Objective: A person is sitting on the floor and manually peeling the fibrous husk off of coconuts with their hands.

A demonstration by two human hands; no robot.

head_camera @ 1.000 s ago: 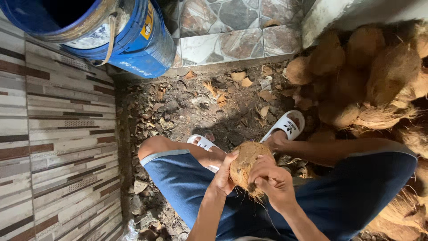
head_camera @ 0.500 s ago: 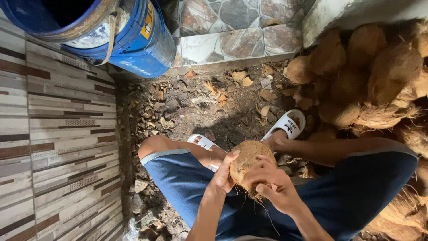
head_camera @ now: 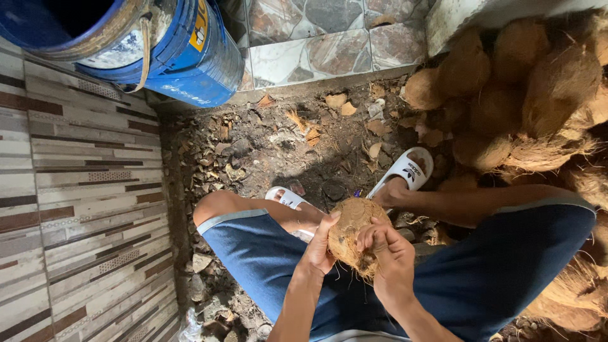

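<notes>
1. Coconut (head_camera: 352,227): brown and hairy, held between both hands above the knees.
2. Left hand (head_camera: 322,248): fingers curled against the coconut's left side, gripping it.
3. Right hand (head_camera: 387,252): fingers (head_camera: 369,235) bent over the husk's near edge, pinching its fibres.
4. Beyond the fingertips: white sandals (head_camera: 405,170), dirt, a coconut pile (head_camera: 519,95), a blue barrel (head_camera: 177,54).

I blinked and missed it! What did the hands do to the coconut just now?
The right hand slid from the front of the coconut down to its lower side, fingers now curled in the fibres. The left hand kept gripping. Legs, sandals and barrel stayed put.
</notes>
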